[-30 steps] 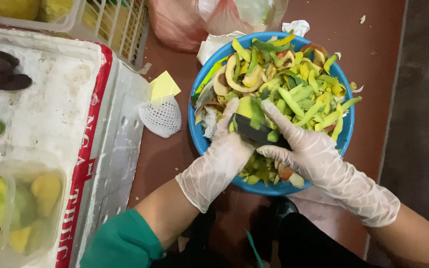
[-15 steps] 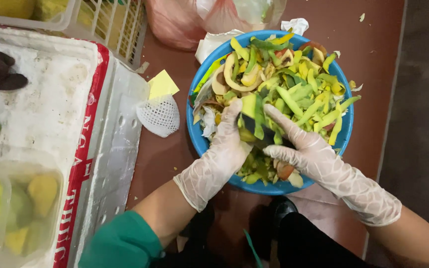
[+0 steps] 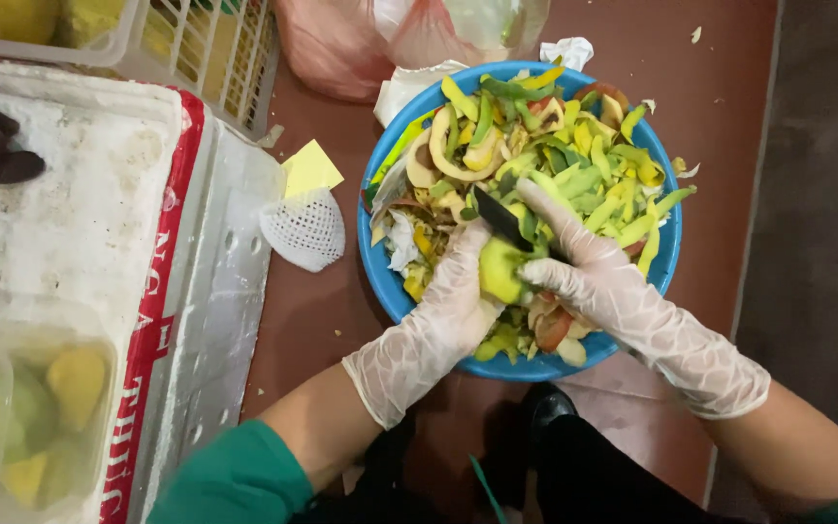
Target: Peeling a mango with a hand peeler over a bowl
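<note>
While earlier mostly hidden, yellow-green fruit (image 3: pixel 502 270) now exposed, left hand (image 3: pixel 458 301) cupping it, right hand (image 3: pixel 589 267) gripping knife (image 3: pixel 502 219).

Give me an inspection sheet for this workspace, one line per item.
Surface: reddish-brown floor, a few scraps on it.
Job's things: yellow-green fruit held over a blue basin full of green and yellow peels; dark knife blade against the fruit.
Clutter: white foam net, yellow paper scrap, crumpled tissue, pink plastic bag.
Grippers: left hand gloved, gripping the fruit; right hand gloved, on the knife.
Cables: nothing seen.
Surroundings: white foam box lid, clear container of cut fruit, white crate.
</note>
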